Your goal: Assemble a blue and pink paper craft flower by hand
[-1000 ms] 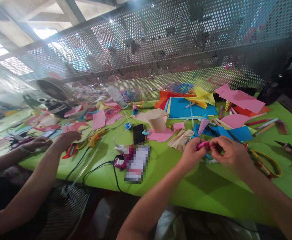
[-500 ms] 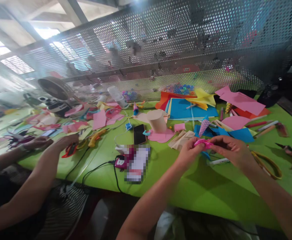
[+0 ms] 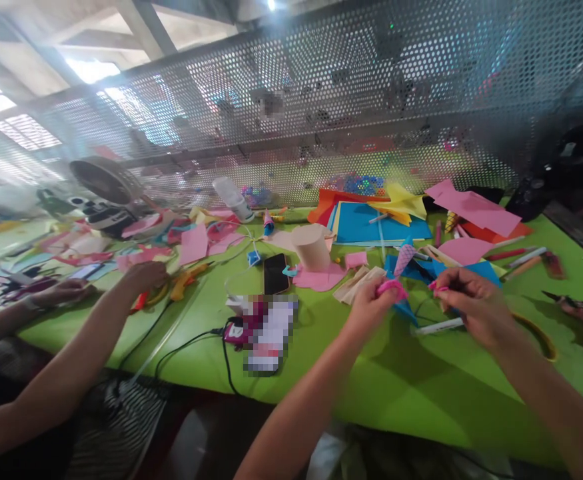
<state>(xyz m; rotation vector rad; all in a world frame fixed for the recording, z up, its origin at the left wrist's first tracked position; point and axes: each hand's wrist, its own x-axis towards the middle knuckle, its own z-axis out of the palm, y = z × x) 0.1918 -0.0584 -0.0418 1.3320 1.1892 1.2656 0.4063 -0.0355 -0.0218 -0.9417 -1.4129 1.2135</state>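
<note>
My left hand (image 3: 371, 303) is closed on a bright pink crumpled piece (image 3: 392, 289), which looks like soft paper or felt; I cannot tell which. To its right, my right hand (image 3: 476, 303) pinches a smaller bright pink scrap (image 3: 435, 287) between thumb and fingers. A gap separates the two pink pieces. Both hands hover over the green table (image 3: 331, 373). Just beyond the gap stands a small pink patterned cone (image 3: 404, 259) with a blue tip, near blue paper scraps (image 3: 421, 268). A white pen (image 3: 440, 326) lies below the gap.
Left of my hands are a beige cylinder (image 3: 311, 247), a dark phone (image 3: 276, 275) and a lit phone (image 3: 274, 337). Yellow-handled scissors (image 3: 536, 337) and red-handled pliers (image 3: 576, 313) lie right. Paper sheets (image 3: 371, 223) lie behind. A co-worker's arm (image 3: 86, 327) reaches in from the left.
My hands have moved apart; the pink material that both held together now shows as a separate piece in each hand. The co-worker's near hand has shifted slightly at the yellow and orange tools.
</note>
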